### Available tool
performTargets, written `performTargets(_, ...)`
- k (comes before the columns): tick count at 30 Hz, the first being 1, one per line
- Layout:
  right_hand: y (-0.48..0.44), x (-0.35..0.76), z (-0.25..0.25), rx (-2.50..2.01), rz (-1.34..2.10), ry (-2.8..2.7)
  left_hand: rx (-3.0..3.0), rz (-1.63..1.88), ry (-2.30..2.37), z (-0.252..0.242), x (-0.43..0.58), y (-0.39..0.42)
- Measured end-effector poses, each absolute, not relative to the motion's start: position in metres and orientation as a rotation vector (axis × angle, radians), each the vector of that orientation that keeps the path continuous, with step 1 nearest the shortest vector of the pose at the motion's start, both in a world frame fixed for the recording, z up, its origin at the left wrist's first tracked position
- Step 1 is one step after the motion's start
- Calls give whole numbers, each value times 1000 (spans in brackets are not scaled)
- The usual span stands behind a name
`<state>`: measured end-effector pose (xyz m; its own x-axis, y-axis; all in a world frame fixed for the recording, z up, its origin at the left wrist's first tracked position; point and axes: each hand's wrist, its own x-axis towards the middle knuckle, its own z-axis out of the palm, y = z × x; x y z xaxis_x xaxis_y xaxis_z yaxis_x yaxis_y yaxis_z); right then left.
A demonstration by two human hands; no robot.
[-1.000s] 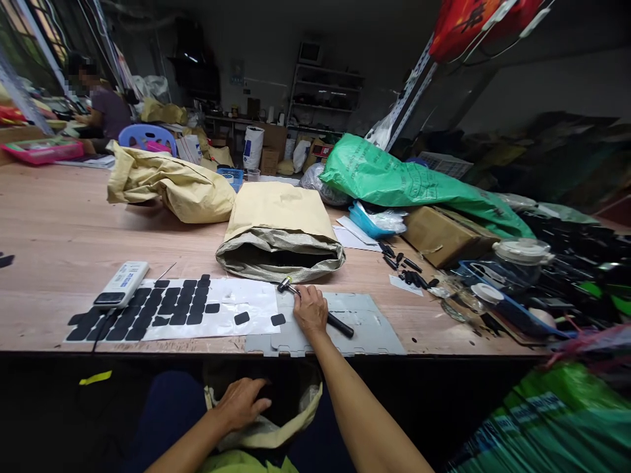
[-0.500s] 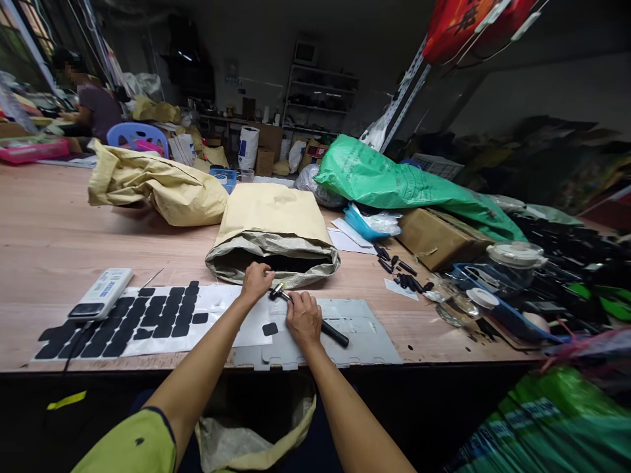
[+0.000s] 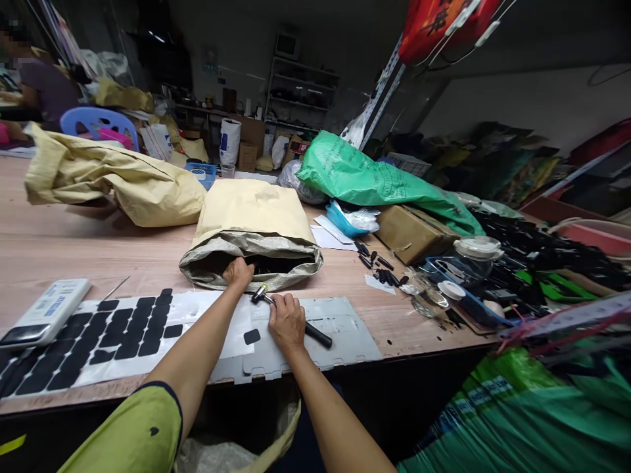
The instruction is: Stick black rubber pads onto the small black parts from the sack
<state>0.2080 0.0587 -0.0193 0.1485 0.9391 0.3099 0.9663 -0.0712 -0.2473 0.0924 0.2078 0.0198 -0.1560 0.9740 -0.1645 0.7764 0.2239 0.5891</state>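
My right hand is wrapped round a small hammer with a black grip, a metal head and a yellowish tip, held over the grey sheet. At the mouth of a tan woven sack, my left hand has its fingers curled and partly inside. Dark contents show there, and what the fingers hold is hidden. Between my arms, one black rounded-square pad lies across the edge of the white sheet. Rows of similar black pads cover its left part.
A white device with a display and a thin pointed tool lie at left. Black handle-like pieces, a cardboard box and a lidded jar are at right. An open sack hangs below the table edge. Someone sits far left.
My left hand has moved from beside the hammer head into the sack's mouth. My right hand keeps its hold on the hammer. The view has turned a little to the right.
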Motion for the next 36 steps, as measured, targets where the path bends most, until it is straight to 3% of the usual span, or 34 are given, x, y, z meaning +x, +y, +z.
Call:
performTargets(9, 60, 208, -21, -2051, -114, -1823, 1597, 433, 1976, 34, 78, 205)
performTargets(15, 60, 209, -24, -2040, -144, -1828, 2099, 672, 1629, 32, 34, 132)
performTargets(21, 61, 209, -23, -2037, -146, -1827, 2124, 651, 1443, 4, -8, 65)
performTargets(31, 62, 212, -16, -2055, -3, -1806, 2136, 629, 1486, -6, -4, 61)
performTargets(36, 41, 206, 1, -1804, 147, -1734, 2104, 640, 1521, -8, -3, 61)
